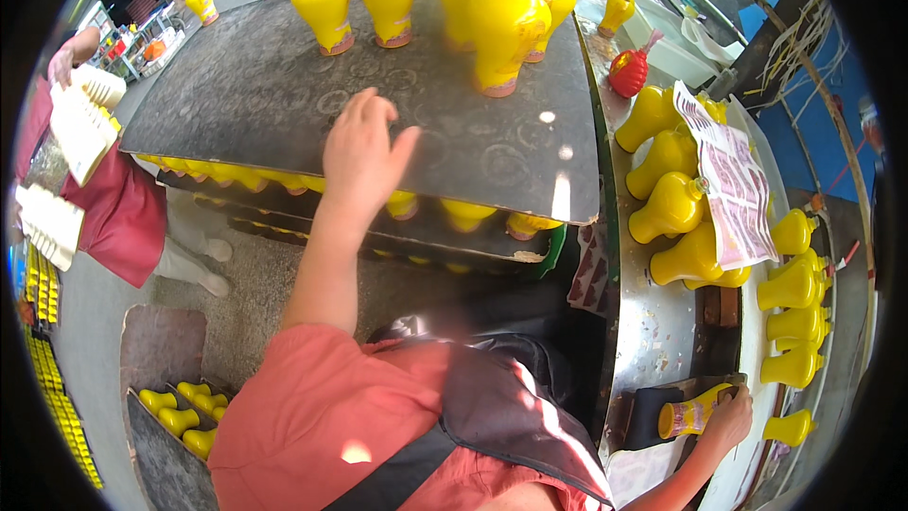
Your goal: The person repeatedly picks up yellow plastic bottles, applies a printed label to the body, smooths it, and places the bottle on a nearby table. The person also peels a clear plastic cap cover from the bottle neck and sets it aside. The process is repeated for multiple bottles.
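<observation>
My left hand point(364, 151) is above the near part of a dark, ring-marked board point(255, 76), its fingers apart and nothing in it. Beyond it, yellow vase-shaped bottles stand upright on the board, the closest being a bottle with a clear neck point(511, 33). At the lower right, my right hand point(732, 419) is closed around the neck end of another yellow bottle point(689, 414). That bottle lies on its side, its base against a dark padded block point(651, 416). A patterned band shows on its lower body.
Yellow bottles point(667, 208) lie on the metal bench to the right, partly under a printed label sheet point(726, 180). A red ribbed container point(631, 69) stands beyond. More bottles sit beneath the board. At left, a person in a red apron point(118, 218) carries white pieces point(83, 118).
</observation>
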Demonstrator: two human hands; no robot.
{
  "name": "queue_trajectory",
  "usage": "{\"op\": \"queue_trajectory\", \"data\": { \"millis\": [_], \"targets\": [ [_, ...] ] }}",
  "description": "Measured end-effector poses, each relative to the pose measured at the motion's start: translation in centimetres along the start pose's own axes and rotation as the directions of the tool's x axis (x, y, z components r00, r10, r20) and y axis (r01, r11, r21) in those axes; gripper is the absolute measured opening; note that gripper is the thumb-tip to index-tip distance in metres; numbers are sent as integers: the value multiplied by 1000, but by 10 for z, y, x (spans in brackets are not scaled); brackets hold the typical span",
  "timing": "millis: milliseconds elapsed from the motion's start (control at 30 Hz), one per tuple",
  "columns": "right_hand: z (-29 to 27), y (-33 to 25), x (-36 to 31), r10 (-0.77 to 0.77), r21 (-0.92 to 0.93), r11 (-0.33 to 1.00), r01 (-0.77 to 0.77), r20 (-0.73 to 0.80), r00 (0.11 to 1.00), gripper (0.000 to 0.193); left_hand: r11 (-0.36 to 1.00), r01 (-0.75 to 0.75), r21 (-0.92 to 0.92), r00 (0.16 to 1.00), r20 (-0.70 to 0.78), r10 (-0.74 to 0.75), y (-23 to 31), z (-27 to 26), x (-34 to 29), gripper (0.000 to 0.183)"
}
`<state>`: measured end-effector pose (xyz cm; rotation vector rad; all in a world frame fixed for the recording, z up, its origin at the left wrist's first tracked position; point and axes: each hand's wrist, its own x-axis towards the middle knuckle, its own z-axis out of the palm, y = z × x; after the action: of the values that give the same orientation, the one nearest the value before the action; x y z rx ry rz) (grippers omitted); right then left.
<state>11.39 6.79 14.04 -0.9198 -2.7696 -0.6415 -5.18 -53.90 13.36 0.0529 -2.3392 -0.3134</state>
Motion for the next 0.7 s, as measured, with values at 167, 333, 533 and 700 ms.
{"op": "queue_trajectory", "data": {
  "millis": [167, 333, 533, 700],
  "targets": [
    [6, 6, 0, 5, 36, 999, -4, -9, 1000, 33, 931, -52, -362, 994, 71, 83, 57, -2, 3, 22],
    [15, 15, -2, 17, 77, 997, -15, -20, 1000, 34, 793, -177, -583, 933, 158, 324, 113, 4, -1, 17],
    [17, 19, -5, 3, 136, 991, 5, -58, 998, 35, 486, -183, -854, 756, 194, 626, 164, 7, -15, 17],
    [16, 18, -6, 14, 130, 992, -5, -71, 997, 35, 340, -240, -909, 662, 102, 742, 189, 8, -24, 24]
  ]
}}
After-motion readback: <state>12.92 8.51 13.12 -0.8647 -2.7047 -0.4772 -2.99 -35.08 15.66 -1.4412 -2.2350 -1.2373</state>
